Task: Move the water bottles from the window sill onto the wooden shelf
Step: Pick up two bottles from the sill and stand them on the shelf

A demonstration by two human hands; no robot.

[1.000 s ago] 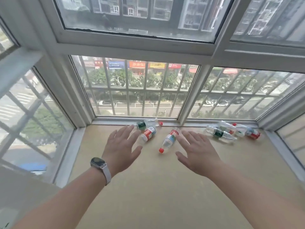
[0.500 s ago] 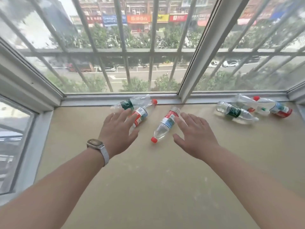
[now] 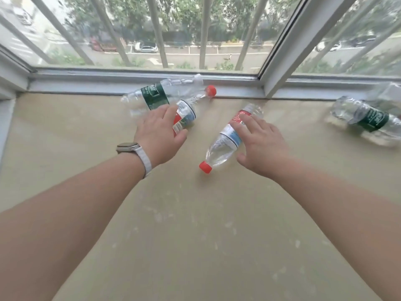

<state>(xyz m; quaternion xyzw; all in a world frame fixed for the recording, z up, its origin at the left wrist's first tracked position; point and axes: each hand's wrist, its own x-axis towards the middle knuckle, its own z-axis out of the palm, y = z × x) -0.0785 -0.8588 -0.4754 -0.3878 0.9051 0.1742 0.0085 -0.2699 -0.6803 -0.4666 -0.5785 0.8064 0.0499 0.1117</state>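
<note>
Left grip [image 3: 159, 135] spread over red-labelled clear plastic bottle [image 3: 186, 111] by far white window frame [image 3: 238, 92]; right grip [image 3: 262, 146] spread over second red-capped clear bottle [image 3: 221, 148], mid beige sill [image 3: 195, 224].

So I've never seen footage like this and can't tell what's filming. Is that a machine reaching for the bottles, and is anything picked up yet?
There is no machine. These are a person's bare arms, filmed by a camera worn on the head and looking down at a window sill. Water bottles lie on their sides there. The left hand, which wears a wristwatch, reaches over a red-labelled bottle beside a green-labelled bottle. The right hand spreads over the nearer bottle. Both hands have open fingers, and nothing is lifted yet. A blurred bottle lies far right.
</note>
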